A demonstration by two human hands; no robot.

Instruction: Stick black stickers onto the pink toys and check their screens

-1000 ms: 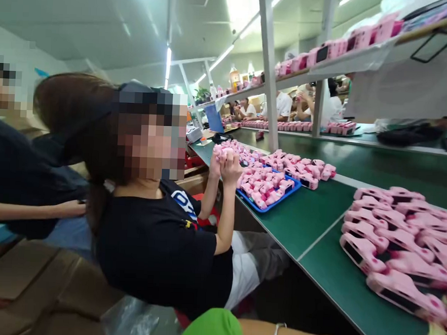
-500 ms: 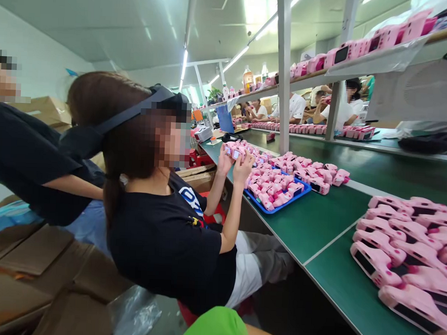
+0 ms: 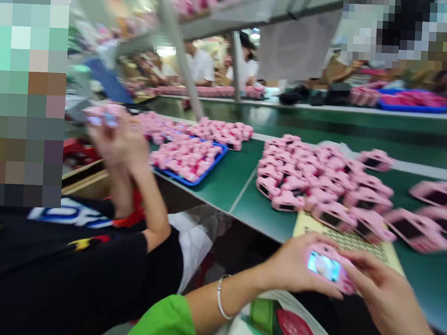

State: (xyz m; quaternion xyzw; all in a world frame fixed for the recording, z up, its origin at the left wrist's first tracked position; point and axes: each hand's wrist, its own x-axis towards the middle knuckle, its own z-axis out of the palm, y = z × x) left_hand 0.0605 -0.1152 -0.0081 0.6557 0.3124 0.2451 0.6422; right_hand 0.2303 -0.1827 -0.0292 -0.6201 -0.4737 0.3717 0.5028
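A pink toy camera (image 3: 341, 285) with a lit screen is held low at the table's near edge. My left hand (image 3: 291, 264) grips its left end, fingers around the body. On the other end, my right hand (image 3: 383, 285) has its fingers closed at the buttons. Just beyond my hands lies a yellow sheet with a printed grid (image 3: 306, 228), partly under a cluster of pink toy cameras (image 3: 332, 214) with dark screens. The camera's far side is hidden from me.
At left, a co-worker in a black shirt (image 3: 104, 261) holds up pink toy cameras (image 3: 105, 114). A blue tray (image 3: 224, 155) heaped with pink cameras stands on the green table (image 3: 241, 175). A metal post (image 3: 182, 57) supports the shelf. A bag (image 3: 306, 314) lies below my arms.
My view has swung right and down, away from the co-worker. Both my hands and the lit toy camera now show; before, only my green sleeve and part of my forearm did.
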